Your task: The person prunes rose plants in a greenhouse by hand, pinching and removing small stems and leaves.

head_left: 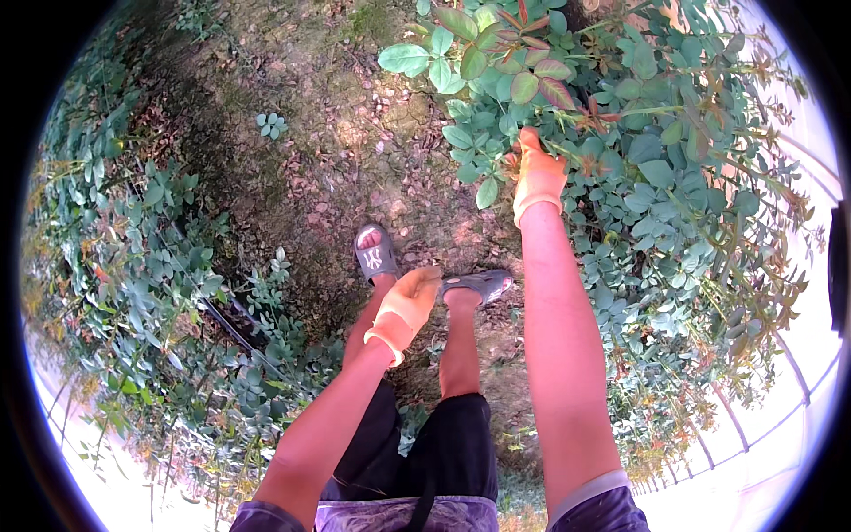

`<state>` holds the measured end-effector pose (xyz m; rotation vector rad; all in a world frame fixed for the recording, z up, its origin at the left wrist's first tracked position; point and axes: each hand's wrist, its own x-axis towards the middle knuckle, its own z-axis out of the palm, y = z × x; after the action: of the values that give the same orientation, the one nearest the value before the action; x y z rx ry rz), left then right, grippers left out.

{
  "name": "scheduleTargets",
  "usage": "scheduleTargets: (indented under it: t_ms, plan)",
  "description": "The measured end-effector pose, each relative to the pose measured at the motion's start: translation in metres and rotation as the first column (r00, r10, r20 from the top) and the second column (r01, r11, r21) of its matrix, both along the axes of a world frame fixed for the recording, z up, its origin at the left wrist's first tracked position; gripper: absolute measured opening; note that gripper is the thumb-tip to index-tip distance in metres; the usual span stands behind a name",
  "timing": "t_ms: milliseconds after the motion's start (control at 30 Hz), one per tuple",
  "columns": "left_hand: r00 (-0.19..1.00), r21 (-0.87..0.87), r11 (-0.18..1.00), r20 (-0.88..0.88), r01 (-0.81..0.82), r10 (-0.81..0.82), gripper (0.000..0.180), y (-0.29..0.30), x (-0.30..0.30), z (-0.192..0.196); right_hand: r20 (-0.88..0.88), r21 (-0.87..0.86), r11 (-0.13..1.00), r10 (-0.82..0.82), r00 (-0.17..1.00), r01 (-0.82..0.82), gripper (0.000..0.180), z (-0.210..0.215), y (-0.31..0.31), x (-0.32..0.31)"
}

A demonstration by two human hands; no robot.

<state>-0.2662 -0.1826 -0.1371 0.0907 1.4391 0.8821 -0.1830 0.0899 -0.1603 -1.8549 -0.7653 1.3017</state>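
Risk: stems of the rose bush [656,168] look thorny and springy; judged likely to snag the glove or whip back if the right hand pulls hard.
Footing: loose sandals [377,257] on bare soil path [310,133]; leaning right could cause a slip.
Right hand [537,176]: orange-gloved, reaching into foliage, fingers curled narrowly around a shoot; exact hold hidden by leaves.
Left hand [406,310]: orange-gloved, hanging free over the legs, loosely half-open, holding nothing.
Bush position: right of the path, beside the right arm.
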Motion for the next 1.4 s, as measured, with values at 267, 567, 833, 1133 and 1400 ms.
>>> scheduleTargets:
  t_ms: [267, 567, 833, 1133, 1400]
  plan:
    - [0.999, -0.036, 0.999, 0.048, -0.016, 0.018, 0.035, -0.033, -0.04, -0.016, 0.296, 0.042, 0.852, 0.488, 0.821, -0.522, 0.026, -0.031, 0.014, 0.057]
    - [0.997, 0.078, 0.994, 0.022, 0.074, -0.076, 0.037, 0.024, -0.046, 0.023, -0.004, -0.151, 0.972, 0.181, 0.984, -0.179, 0.021, 0.07, -0.035, 0.08]
    - [0.99, 0.085, 0.995, 0.121, 0.059, -0.069, 0.037, 0.067, 0.018, 0.048, -0.182, 0.246, 0.948, -0.159, 0.97, 0.202, 0.02, 0.04, 0.025, 0.121]
    - [0.993, 0.013, 0.994, 0.06, 0.104, -0.105, 0.034, 0.066, 0.067, 0.054, -0.506, -0.235, 0.854, -0.515, 0.692, 0.464, 0.02, 0.019, -0.011, 0.149]
    - [0.996, 0.069, 0.998, -0.093, 0.013, -0.006, 0.039, 0.116, 0.09, 0.102, -0.424, -0.209, 0.977, -0.131, 0.896, 0.044, 0.017, 0.049, -0.066, 0.154]
